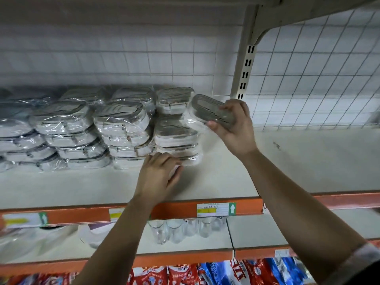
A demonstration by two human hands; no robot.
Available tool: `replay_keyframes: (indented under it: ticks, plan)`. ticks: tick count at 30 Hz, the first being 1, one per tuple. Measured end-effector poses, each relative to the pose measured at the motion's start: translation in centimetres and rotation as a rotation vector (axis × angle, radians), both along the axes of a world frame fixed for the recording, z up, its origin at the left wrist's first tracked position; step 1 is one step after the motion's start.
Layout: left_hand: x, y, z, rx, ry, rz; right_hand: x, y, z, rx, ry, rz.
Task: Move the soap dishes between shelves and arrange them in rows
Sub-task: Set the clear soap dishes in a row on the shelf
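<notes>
While our right hand (232,124) pinches a wrapped soap dish (211,110) between thumb and curled fingers, tilted in the air just right of the rightmost stack (176,128), our left hand (158,175) rests at that stack's foot, fingers touching the lowest dishes; we cannot tell whether it grips one. The other stacks (82,130) stand in rows on the upper shelf (287,161).

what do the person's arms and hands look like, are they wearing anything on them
Both forearms are bare. The left hand and right hand wear no gloves, and no rings, watch or bracelet show. Clothing shows only at the lower right corner: a pale, blurred short sleeve on the right arm. No sleeve shows on the left arm.
</notes>
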State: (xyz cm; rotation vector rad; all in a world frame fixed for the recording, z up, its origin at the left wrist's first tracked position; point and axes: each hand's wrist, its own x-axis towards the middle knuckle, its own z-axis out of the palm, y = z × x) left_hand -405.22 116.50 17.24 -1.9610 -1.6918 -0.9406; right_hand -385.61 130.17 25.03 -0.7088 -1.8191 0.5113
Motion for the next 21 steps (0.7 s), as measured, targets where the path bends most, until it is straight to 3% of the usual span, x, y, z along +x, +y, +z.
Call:
replay_keyframes:
  ticks: [7,12,21]
  plan:
    - [-1.1,-0.2,-1.4,-0.212,-0.137,0.068,-5.1,0.4,1.4,0.084,-0.224,0.167]
    - [-0.9,0.0,-1.8,-0.234,-0.142,0.028,-7.0,0.7,1.6,0.227,-0.300,-0.010]
    - [-0.6,0.0,-1.7,-0.249,-0.125,0.009,-7.9,-0.2,0.1,0.248,-0.291,-0.114]
